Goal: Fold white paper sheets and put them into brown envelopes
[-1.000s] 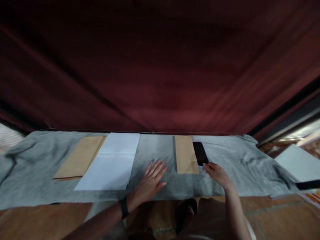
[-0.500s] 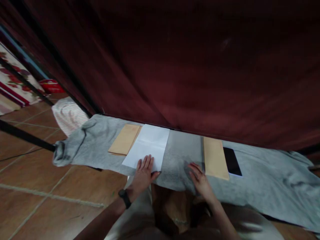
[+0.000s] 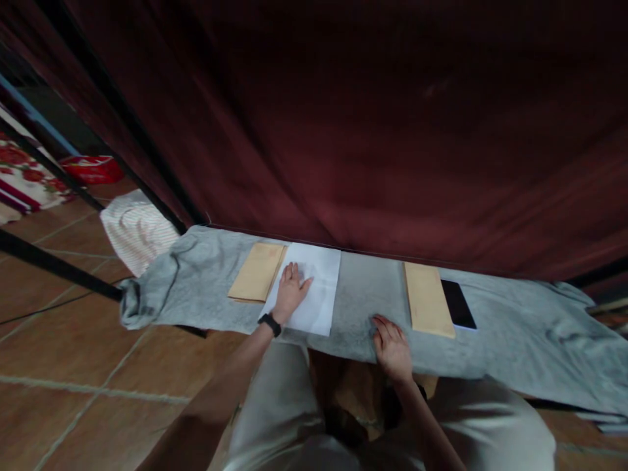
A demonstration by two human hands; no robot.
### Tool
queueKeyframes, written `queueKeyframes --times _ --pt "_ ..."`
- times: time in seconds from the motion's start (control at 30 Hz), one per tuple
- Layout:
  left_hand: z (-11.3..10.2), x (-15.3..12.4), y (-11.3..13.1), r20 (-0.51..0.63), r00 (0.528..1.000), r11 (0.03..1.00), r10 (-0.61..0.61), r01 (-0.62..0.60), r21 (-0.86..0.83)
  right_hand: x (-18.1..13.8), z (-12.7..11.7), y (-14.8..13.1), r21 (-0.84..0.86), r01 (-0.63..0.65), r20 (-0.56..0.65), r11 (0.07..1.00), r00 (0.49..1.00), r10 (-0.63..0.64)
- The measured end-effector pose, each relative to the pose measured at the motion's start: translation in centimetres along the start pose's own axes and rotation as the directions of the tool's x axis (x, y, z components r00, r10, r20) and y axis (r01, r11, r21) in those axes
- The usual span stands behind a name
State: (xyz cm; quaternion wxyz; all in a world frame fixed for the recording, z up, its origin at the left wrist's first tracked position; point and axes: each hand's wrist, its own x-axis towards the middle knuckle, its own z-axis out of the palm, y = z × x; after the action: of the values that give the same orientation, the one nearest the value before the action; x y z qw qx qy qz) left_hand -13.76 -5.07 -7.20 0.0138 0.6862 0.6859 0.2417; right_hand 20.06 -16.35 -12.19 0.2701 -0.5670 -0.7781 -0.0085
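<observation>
My left hand (image 3: pixel 291 293) lies flat on a white sheet of paper (image 3: pixel 321 281), fingers stretched toward its far left part. To the sheet's left, close against it, is a small stack of tan envelopes or folded brown paper (image 3: pixel 256 271). My right hand (image 3: pixel 392 347) rests on the grey cloth (image 3: pixel 366 288) near its front edge, fingers extended and holding nothing. Just right of that hand lies another tan paper piece (image 3: pixel 429 301), with a dark phone (image 3: pixel 459 305) partly beside and under its right edge.
The grey cloth covers a narrow bench. A dark red curtain (image 3: pixel 343 163) hangs right behind it. On the left are black metal bars (image 3: pixel 59 265), a striped cloth (image 3: pixel 140 229), a red basket (image 3: pixel 93 170) and a tiled floor (image 3: pixel 63 353).
My left hand has slid from the sheet's near edge up toward its far left part. My right hand stays low on the cloth, slightly nearer me. The view has shifted a little.
</observation>
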Motion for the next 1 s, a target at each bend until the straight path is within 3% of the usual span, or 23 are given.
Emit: queueKeyframes --times 0.1,0.2,0.37,0.9,1.0 --pt "-0.1 3.9 -1.3 0.129 0.977 0.985 -0.171 0.164 0.061 0.2 -0.3 -0.5 -0.026 -0.018 0.017 0.999 1.000 0.019" --pt "0.0 5.2 -2.2 0.233 0.950 0.976 -0.207 0.185 0.111 0.4 -0.4 -0.7 -0.045 -0.014 0.017 0.999 1.000 0.015" --pt "0.4 5.2 -2.5 0.223 0.957 0.977 -0.184 0.153 0.149 0.3 -0.5 -0.6 -0.052 -0.004 0.041 0.999 0.999 0.006" --pt "-1.3 8.8 -2.2 0.314 0.871 0.924 -0.377 0.328 0.199 0.5 -1.0 -1.0 -0.043 -0.033 0.044 0.999 0.998 0.035" --pt "-0.9 8.7 -1.9 0.286 0.879 0.923 -0.380 0.340 0.183 0.5 -0.9 -1.0 -0.048 -0.034 0.045 0.998 0.998 0.037"
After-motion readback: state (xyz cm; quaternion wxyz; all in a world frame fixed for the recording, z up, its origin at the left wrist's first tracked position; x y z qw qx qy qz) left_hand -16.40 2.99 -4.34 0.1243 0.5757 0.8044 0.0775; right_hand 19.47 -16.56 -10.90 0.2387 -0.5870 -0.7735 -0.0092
